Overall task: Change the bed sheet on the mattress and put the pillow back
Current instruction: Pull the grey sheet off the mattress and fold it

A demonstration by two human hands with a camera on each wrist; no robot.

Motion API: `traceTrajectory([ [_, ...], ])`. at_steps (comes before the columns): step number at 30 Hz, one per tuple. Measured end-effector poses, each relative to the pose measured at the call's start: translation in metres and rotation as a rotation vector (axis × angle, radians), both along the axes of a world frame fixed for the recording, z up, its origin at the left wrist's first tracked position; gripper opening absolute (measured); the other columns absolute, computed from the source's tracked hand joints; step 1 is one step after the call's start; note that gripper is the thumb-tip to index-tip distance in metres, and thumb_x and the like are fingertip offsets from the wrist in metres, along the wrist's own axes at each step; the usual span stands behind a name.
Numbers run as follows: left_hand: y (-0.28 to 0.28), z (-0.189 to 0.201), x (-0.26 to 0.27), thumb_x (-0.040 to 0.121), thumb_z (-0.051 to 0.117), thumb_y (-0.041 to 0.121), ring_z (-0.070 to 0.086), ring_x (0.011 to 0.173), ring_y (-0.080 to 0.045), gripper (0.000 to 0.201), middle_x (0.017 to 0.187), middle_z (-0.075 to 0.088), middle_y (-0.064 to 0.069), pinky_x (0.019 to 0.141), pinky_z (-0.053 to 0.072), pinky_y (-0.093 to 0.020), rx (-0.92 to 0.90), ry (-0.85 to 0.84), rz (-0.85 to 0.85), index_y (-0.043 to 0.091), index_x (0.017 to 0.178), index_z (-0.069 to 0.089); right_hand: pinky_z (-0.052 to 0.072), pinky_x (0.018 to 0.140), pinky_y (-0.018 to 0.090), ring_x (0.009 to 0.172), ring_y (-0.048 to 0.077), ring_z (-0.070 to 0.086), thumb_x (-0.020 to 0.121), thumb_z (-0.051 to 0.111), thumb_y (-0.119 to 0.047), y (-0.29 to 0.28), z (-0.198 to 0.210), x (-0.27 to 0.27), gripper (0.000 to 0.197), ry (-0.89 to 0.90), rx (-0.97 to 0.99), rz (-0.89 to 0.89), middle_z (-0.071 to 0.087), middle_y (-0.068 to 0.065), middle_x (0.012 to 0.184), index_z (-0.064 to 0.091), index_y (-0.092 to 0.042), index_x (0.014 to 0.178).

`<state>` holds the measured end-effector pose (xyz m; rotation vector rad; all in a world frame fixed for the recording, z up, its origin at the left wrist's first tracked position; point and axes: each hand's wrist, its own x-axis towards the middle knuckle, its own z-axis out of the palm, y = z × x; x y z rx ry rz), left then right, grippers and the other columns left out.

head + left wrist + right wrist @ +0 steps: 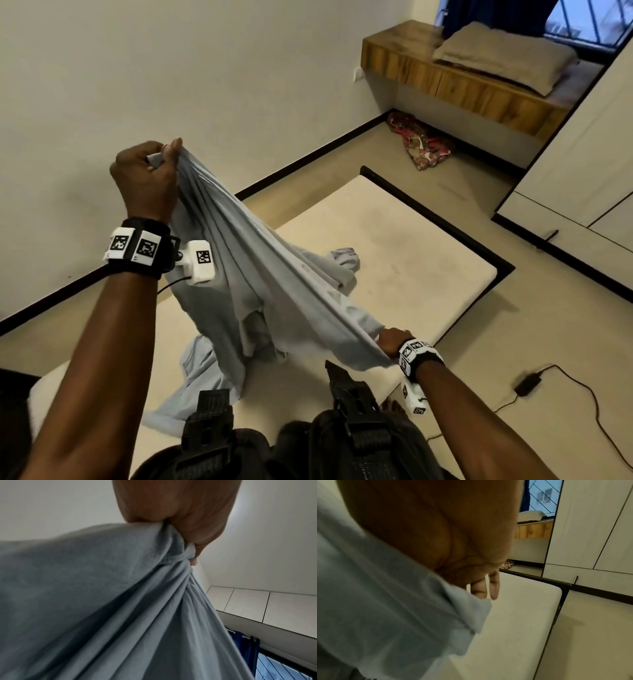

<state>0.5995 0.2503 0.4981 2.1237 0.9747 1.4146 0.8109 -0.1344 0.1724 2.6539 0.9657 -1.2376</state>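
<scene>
Above the bare mattress [394,246], the left hand [145,178] and right hand [392,341] each clutch an edge of the pale blue sheet [260,281], its bulk bunched below; spreading is underway, next needing corners found; the pillow [503,56] waits on the wooden ledge [445,82]

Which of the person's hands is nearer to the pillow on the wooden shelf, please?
Probably the right. The right hand grips the sheet low over the mattress edge, on the pillow's side; the left hand holds it high, toward the opposite wall.
</scene>
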Motion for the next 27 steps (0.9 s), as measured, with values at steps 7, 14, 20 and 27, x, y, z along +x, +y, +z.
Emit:
traceTrajectory([
  [7,0.001,-0.009,-0.012,0.094,0.062,0.052,0.035,0.055,-0.019,0.053,0.056,0.038,-0.015,0.057,0.030,-0.031,-0.034,-0.011,0.045,0.008,0.066,0.056,0.051,0.089,0.035,0.110,0.034,0.064,0.080,0.061,-0.012,-0.031,-0.003,0.001,0.027,-0.269,0.191,-0.138,0.072,0.014,0.108,0.075,-0.009,0.103],
  [14,-0.004,-0.013,-0.019,0.094,0.062,0.053,0.034,0.059,-0.029,0.056,0.064,0.039,-0.030,0.057,0.029,-0.032,-0.044,-0.005,0.059,0.004,0.066,0.055,0.047,0.097,0.028,0.124,0.027,0.060,0.090,0.069,-0.040,-0.057,-0.024,0.001,0.055,-0.031,0.104,-0.453,0.063,0.010,0.136,0.060,-0.012,0.136],
  [20,-0.020,-0.017,-0.014,0.096,0.063,0.046,0.029,0.051,-0.001,0.051,0.061,0.035,-0.019,0.055,0.027,-0.023,-0.006,0.013,-0.005,0.008,0.064,0.052,0.051,0.094,0.030,0.109,0.028,0.066,0.091,0.064,-0.020,-0.043,-0.013,-0.001,0.020,0.110,0.308,-0.554,0.072,0.012,0.113,0.073,-0.009,0.105],
  [27,-0.024,-0.024,-0.006,0.096,0.062,0.051,0.044,0.062,-0.040,0.056,0.061,0.044,-0.027,0.057,0.030,-0.029,-0.035,0.035,-0.036,0.004,0.066,0.058,0.047,0.101,0.049,0.110,0.039,0.062,0.087,0.057,-0.013,-0.029,0.030,-0.006,0.033,1.146,1.147,-1.363,0.069,0.021,0.113,0.066,-0.001,0.117],
])
